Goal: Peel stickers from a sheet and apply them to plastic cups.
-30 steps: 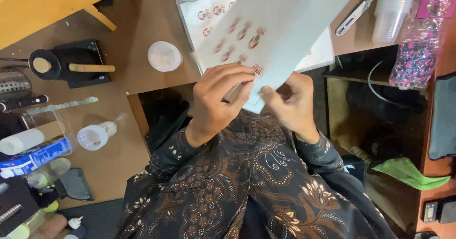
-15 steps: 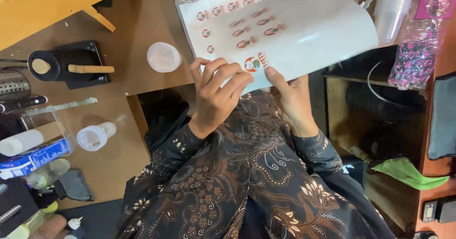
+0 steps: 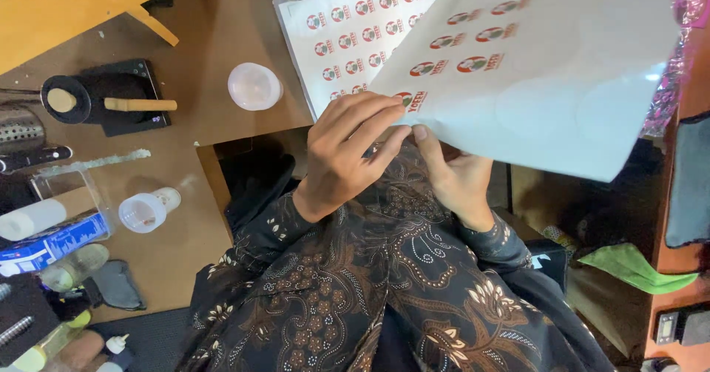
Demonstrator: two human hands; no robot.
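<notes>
Cluttered craft workshop: sticker sheets (image 3: pixel 355 32), bottles (image 3: pixel 148 209)

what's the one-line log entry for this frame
left hand: pinching sticker sheet edge | right hand: under sheet, supporting | second sheet: flat on desk

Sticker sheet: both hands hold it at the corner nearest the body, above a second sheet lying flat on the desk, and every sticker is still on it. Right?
Not quite. In the head view the left hand and right hand do pinch the sticker sheet at its near corner, above the second sheet on the desk. But only its upper left part carries stickers; the rest is bare backing.
</notes>
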